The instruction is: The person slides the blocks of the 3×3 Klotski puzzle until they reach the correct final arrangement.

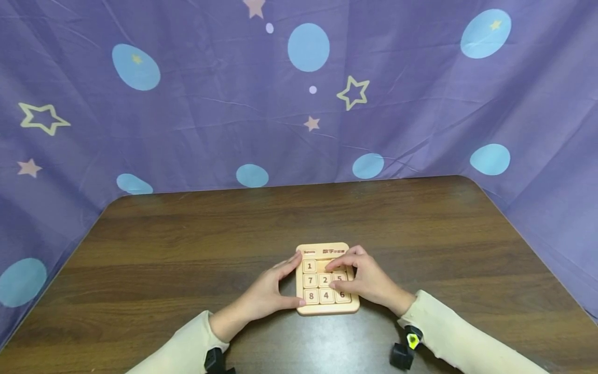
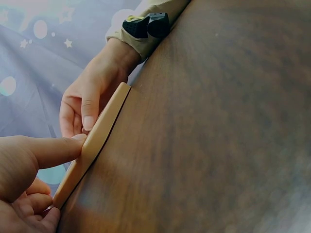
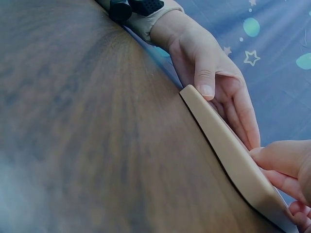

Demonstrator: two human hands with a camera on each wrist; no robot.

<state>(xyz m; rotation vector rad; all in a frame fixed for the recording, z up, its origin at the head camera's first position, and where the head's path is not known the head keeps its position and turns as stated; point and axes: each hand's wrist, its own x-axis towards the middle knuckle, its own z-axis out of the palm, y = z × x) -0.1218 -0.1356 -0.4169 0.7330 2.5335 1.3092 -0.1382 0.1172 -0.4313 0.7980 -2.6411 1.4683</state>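
A wooden sliding number puzzle [image 1: 328,309] lies flat on the table, its square tiles set in a pale frame. The tiles 1, 7, 2, 8 and 4 read clearly; the top right tile is mostly covered by fingers. Beside the 1 tile is a vacant slot [image 1: 321,266]. My left hand [image 1: 266,293] holds the frame's left side, thumb at the lower corner and fingertips near the upper one. Over the puzzle's right half, my right hand [image 1: 369,278] has its thumb near the 2 and 5 tiles and its index fingertip by the slot; exact contact is unclear.
The brown wooden table [image 1: 187,239] extends around the puzzle. Behind it hangs a purple curtain [image 1: 210,114] with stars and blue dots. Black wrist devices [image 1: 402,356] are strapped over the pale sleeves.
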